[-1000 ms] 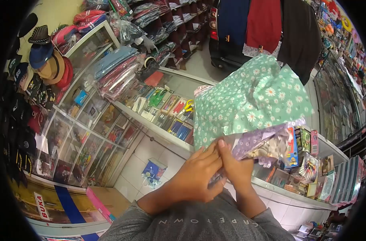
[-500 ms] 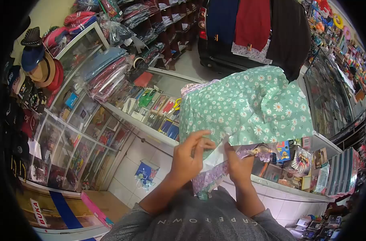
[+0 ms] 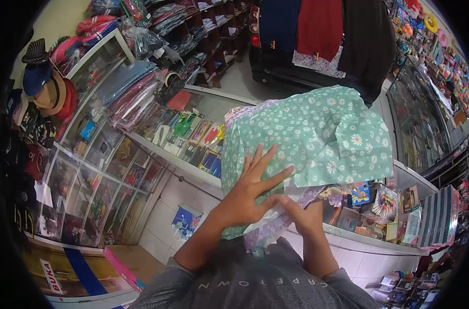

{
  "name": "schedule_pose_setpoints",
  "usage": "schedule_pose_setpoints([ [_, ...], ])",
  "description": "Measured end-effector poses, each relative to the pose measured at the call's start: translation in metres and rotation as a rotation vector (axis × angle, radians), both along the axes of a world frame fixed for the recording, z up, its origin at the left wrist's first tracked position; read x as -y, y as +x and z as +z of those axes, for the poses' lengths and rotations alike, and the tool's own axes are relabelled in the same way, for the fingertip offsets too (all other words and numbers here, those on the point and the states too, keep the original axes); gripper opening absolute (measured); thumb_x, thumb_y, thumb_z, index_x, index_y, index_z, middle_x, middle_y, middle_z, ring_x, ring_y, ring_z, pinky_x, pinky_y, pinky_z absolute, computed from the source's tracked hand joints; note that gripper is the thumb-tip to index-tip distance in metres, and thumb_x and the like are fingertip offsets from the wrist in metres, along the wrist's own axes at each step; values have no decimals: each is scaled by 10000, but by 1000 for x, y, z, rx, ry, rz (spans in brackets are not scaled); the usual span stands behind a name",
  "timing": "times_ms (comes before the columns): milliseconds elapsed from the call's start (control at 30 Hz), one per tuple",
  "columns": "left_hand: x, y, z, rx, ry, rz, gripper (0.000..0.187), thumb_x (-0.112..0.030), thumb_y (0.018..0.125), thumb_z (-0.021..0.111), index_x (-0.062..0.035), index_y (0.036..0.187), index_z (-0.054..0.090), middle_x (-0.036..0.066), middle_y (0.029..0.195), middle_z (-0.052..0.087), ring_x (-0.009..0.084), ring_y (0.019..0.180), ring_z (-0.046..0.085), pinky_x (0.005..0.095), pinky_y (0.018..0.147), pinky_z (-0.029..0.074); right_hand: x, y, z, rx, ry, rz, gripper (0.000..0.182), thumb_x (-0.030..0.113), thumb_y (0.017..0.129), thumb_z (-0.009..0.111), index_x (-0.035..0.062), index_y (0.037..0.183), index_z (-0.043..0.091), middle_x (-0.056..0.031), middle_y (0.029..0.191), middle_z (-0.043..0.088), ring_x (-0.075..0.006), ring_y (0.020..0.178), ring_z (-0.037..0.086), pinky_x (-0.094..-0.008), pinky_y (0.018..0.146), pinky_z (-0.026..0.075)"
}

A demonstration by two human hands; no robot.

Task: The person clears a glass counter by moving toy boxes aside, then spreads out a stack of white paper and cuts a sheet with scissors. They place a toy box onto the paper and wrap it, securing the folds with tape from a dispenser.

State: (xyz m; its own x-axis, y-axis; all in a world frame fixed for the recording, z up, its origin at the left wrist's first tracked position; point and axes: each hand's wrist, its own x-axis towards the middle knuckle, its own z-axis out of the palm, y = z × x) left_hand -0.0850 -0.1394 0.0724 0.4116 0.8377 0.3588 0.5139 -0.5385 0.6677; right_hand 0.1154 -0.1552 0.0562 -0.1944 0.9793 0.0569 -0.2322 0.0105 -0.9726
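Note:
A sheet of green wrapping paper with white daisies lies creased over the counter, its white underside showing along the near edge. My left hand rests on its near left part, fingers spread and palm down. Close beside it, my right hand grips the near edge of the paper, thumb on top and the other fingers mostly hidden. Purple floral paper hangs below the green sheet, between my wrists and against my shirt.
The glass counter holds small packets and yellow scissors. Boxed goods and a striped stack stand at the right. Plastic-wrapped clothes are piled at the left. A dark car draped with garments stands behind.
My left hand has opened from curled fingers and flattened onto the green paper. My right hand has turned, its thumb now pointing left. The near left paper edge has spread lower.

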Motion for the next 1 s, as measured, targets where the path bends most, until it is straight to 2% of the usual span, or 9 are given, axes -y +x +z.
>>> schedule_pose_setpoints([
  [167, 4, 6, 8, 6, -14, -25, 641, -551, 960, 653, -275, 1534, 575, 184, 1768, 93, 548, 1590, -21, 740, 1208, -12, 6, 2, 10, -153, -2, 61, 597, 128, 869, 823, -28, 1372, 542, -107, 1234, 643, -192, 1113, 633, -347, 988, 508],
  [400, 8, 5, 17, -153, -12, -173, 413, -419, 918, 732, -110, 1190, 705, 163, 1778, 36, 564, 1577, -97, 817, 1149, -38, 6, -24, 39, -84, -150, -115, 591, 158, 900, 835, -56, 1370, 547, -123, 1241, 665, -192, 1119, 646, -349, 962, 533],
  [500, 12, 7, 32, -356, -18, -172, 468, -326, 918, 708, -127, 1342, 696, 143, 1777, 30, 577, 1575, -12, 847, 1136, 127, 2, -24, 34, -78, -97, -156, 601, 176, 914, 835, -65, 1379, 540, -119, 1242, 664, -182, 1114, 642, -335, 957, 529],
  [733, 22, 15, 43, -445, -25, -191, 573, -359, 952, 678, -56, 1430, 587, 164, 1773, 3, 623, 1550, 2, 834, 1145, 162, 4, -18, 42, -217, -200, -147, 539, 133, 895, 816, -36, 1342, 565, -107, 1219, 652, -182, 1120, 634, -336, 928, 524],
  [800, 21, 11, 45, -434, -52, -234, 655, -418, 925, 697, -89, 1473, 558, 161, 1774, -32, 636, 1542, -40, 850, 1131, 151, 4, -9, 27, -208, -157, -131, 407, 88, 877, 779, -25, 1230, 610, -64, 1070, 657, -160, 1000, 641, -331, 839, 523],
  [867, 22, 11, 46, -384, -60, -264, 775, -505, 880, 720, -108, 1518, 531, 158, 1775, -36, 623, 1545, -85, 867, 1115, 129, 1, 5, 5, -190, -263, -63, 555, 14, 822, 690, 17, 1352, 528, -60, 1108, 642, -170, 906, 635, -333, 828, 504],
  [933, 21, 9, 43, -376, -60, -262, 860, -586, 852, 723, -118, 1544, 520, 155, 1776, -47, 613, 1547, -111, 871, 1110, 107, 2, 7, -8, -431, -319, -70, 464, -22, 801, 649, 22, 1255, 566, -45, 1025, 652, -149, 802, 611, -315, 779, 483],
  [967, 21, 8, 45, -393, -68, -278, 858, -605, 859, 712, -134, 1550, 521, 160, 1775, -52, 606, 1549, -117, 869, 1112, 101, 2, 13, -36, -134, 27, -91, 379, -5, 847, 687, -1, 1219, 615, -51, 1031, 671, -166, 866, 645, -335, 839, 500],
  [1000, 22, 7, 45, -411, -76, -296, 856, -624, 865, 701, -149, 1555, 522, 164, 1774, -56, 600, 1552, -124, 866, 1113, 94, 2, 3, -17, -134, 26, -91, 379, -5, 847, 687, -1, 1219, 615, -51, 1031, 671, -166, 866, 645, -335, 839, 500],
])
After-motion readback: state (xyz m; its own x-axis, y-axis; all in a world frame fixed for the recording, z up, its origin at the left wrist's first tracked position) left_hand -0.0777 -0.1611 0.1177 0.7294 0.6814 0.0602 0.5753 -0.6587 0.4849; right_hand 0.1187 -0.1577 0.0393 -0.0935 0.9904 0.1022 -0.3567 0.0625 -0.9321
